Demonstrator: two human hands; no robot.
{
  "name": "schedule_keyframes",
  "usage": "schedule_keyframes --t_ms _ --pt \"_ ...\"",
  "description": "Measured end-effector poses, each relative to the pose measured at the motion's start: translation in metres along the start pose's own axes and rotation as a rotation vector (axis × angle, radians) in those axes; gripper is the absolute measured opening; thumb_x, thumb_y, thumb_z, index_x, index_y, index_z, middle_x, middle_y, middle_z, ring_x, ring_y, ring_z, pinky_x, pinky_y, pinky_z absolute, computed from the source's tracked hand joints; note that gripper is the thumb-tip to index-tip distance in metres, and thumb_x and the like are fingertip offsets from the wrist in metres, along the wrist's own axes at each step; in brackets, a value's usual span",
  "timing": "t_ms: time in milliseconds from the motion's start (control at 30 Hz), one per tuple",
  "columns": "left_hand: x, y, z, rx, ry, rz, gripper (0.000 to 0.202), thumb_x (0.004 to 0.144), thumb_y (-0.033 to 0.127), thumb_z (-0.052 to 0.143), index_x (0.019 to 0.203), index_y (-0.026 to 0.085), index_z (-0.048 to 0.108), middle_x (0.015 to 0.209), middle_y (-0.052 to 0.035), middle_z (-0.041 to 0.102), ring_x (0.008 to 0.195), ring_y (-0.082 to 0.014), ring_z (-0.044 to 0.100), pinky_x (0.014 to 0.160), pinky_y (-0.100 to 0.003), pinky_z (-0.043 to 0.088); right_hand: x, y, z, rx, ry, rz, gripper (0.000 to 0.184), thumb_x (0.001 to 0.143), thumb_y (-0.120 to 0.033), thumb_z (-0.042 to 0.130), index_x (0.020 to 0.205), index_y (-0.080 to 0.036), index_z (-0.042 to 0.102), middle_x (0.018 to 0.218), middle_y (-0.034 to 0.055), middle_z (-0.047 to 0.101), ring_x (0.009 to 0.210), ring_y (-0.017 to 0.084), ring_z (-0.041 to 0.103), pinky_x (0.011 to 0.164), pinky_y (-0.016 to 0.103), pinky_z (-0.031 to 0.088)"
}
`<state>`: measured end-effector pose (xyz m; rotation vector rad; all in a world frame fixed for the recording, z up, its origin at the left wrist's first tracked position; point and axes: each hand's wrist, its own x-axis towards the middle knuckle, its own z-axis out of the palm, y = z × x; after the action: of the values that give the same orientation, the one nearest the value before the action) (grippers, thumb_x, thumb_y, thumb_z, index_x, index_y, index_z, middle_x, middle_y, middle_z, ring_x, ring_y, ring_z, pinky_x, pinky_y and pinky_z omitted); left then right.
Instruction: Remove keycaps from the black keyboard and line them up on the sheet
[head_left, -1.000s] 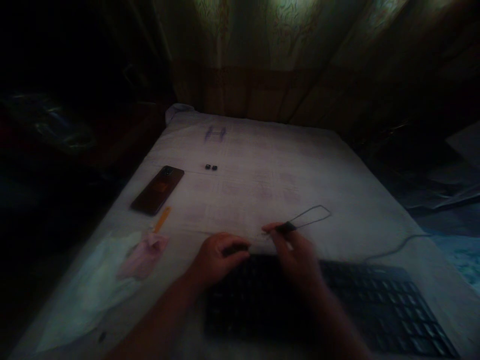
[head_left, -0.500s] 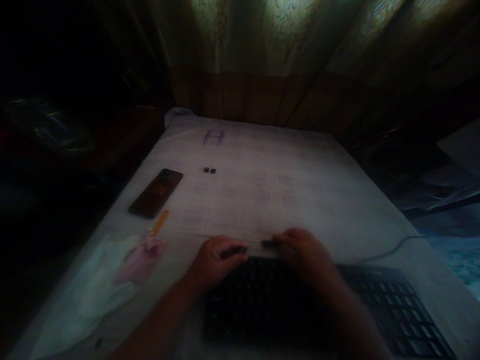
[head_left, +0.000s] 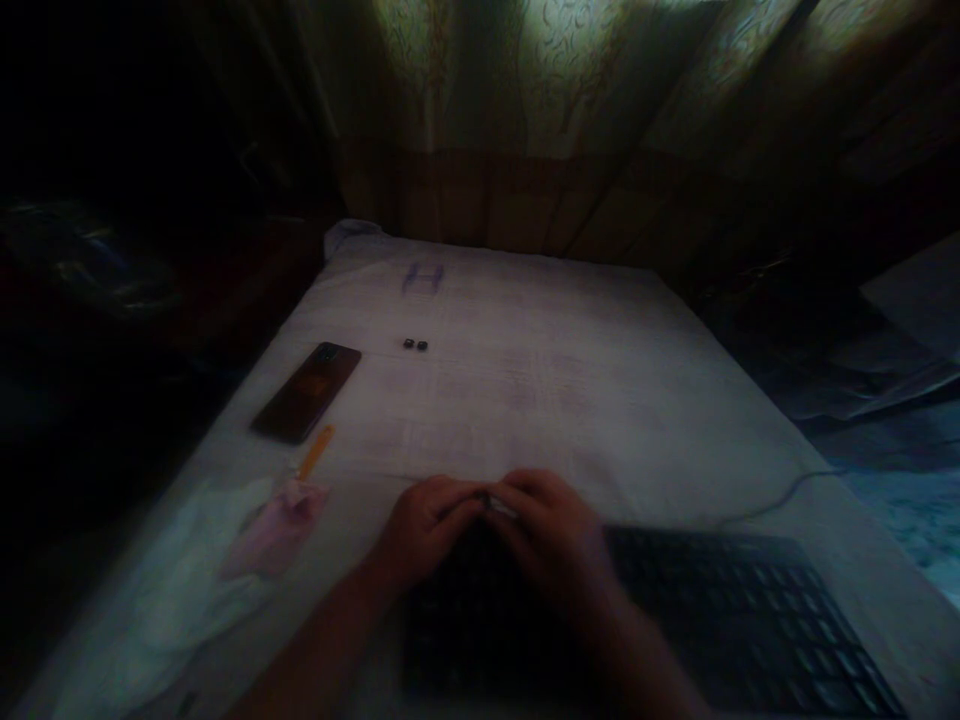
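Note:
A black keyboard (head_left: 750, 610) lies at the near edge of a table covered with a pale cloth (head_left: 570, 380). My left hand (head_left: 424, 530) rests on the keyboard's far left corner with its fingers curled; what they pinch is too dark to make out. Fingertip to fingertip with it, my right hand (head_left: 551, 540) lies over the keys, its fingers closed. Only a pale glint (head_left: 501, 506) of the wire keycap puller shows between the two hands.
A dark phone (head_left: 306, 392) lies at the left, with an orange pen-like stick (head_left: 315, 452) and a crumpled pink and white cloth (head_left: 262, 535) nearer me. Two small black keycaps (head_left: 415, 344) sit further back. The keyboard's cable (head_left: 787, 490) trails right. Curtains (head_left: 555, 80) hang behind.
My right hand has swung the wire puller down from above the cloth and moved left to meet my left hand. The puller's loop is now hidden. The left hand has hardly moved.

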<state>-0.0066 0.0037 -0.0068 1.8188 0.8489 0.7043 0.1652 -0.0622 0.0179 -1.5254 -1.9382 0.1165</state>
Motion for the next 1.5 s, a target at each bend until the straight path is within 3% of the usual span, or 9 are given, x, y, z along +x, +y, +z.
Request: schedule_keyframes --t_ms 400,600,700,833,900,1067,1200,1333,1500 --pt "-0.002 -0.002 0.000 0.050 -0.028 0.023 0.032 0.092 0.038 0.049 0.111 0.026 0.072 0.101 -0.0059 0.075 0.092 -0.0219 0.067 0.084 -0.035 0.048 -0.001 -0.002 0.011 -0.081 0.104 -0.087 0.022 0.096 -0.023 0.047 0.096 -0.018 0.068 0.081 0.0068 0.068 0.070 0.018 0.061 0.065 0.030 0.050" --pt "-0.002 0.007 -0.001 -0.072 0.016 -0.067 0.028 0.090 0.037 0.055 0.110 0.031 0.072 0.108 -0.0051 0.074 0.098 -0.0235 0.066 0.091 -0.034 0.046 0.007 0.002 0.004 0.005 -0.019 -0.002 0.018 0.091 -0.019 0.048 0.097 -0.024 0.064 0.084 0.0036 0.068 0.074 0.018 0.065 0.066 0.028 0.051" --pt "-0.001 0.009 -0.001 -0.159 0.117 -0.172 0.029 0.086 0.042 0.058 0.107 0.028 0.074 0.106 -0.0072 0.075 0.099 -0.0249 0.066 0.092 -0.035 0.046 0.031 0.013 -0.007 0.001 -0.060 0.000 0.015 0.088 -0.018 0.050 0.093 -0.023 0.063 0.085 0.0035 0.068 0.075 0.018 0.065 0.066 0.028 0.051" --pt "0.001 0.001 -0.002 -0.373 0.259 -0.304 0.042 0.080 0.055 0.062 0.099 0.020 0.076 0.090 -0.0104 0.075 0.082 -0.0227 0.066 0.078 -0.032 0.050 0.089 0.035 -0.009 -0.020 -0.162 0.049 0.014 0.085 -0.018 0.056 0.094 -0.022 0.066 0.087 0.0032 0.070 0.075 0.017 0.066 0.069 0.028 0.050" --pt "0.002 -0.004 -0.003 -0.517 0.338 -0.342 0.046 0.077 0.059 0.063 0.094 0.019 0.076 0.083 -0.0095 0.073 0.074 -0.0198 0.064 0.069 -0.029 0.050 0.120 0.047 0.001 -0.075 -0.242 0.157 0.016 0.085 -0.018 0.057 0.096 -0.021 0.068 0.090 0.0037 0.072 0.078 0.017 0.067 0.073 0.028 0.049" --pt "0.004 -0.010 -0.010 -0.897 0.467 -0.396 0.046 0.070 0.057 0.073 0.090 0.016 0.075 0.076 -0.0067 0.070 0.068 -0.0164 0.062 0.061 -0.026 0.048 0.175 0.066 0.044 -0.113 -0.285 0.205 0.014 0.084 -0.018 0.061 0.093 -0.019 0.071 0.096 0.0060 0.074 0.087 0.019 0.067 0.077 0.028 0.046" --pt "0.010 -0.002 -0.022 -1.199 0.514 -0.481 0.034 0.076 0.044 0.073 0.086 0.012 0.073 0.071 -0.0048 0.066 0.063 -0.0134 0.061 0.062 -0.025 0.050 0.195 0.071 0.070 -0.117 -0.307 0.228 0.015 0.087 -0.020 0.060 0.098 -0.018 0.070 0.100 0.0065 0.072 0.092 0.018 0.065 0.080 0.029 0.046" --pt "0.018 0.011 -0.030 -1.338 0.602 -0.570 0.024 0.091 0.026 0.056 0.080 0.010 0.071 0.066 -0.0038 0.064 0.057 -0.0114 0.061 0.059 -0.023 0.051 0.206 0.073 0.081 -0.117 -0.317 0.238 0.021 0.092 -0.032 0.058 0.103 -0.016 0.065 0.106 0.0063 0.067 0.095 0.020 0.063 0.085 0.039 0.049" --pt "0.023 0.018 -0.031 -1.375 0.624 -0.611 0.033 0.097 0.023 0.044 0.079 0.010 0.069 0.063 -0.0041 0.062 0.053 -0.0115 0.060 0.056 -0.024 0.051 0.212 0.074 0.089 -0.116 -0.299 0.267 0.018 0.090 -0.027 0.058 0.103 -0.020 0.069 0.108 0.0072 0.067 0.098 0.018 0.062 0.082 0.029 0.044"
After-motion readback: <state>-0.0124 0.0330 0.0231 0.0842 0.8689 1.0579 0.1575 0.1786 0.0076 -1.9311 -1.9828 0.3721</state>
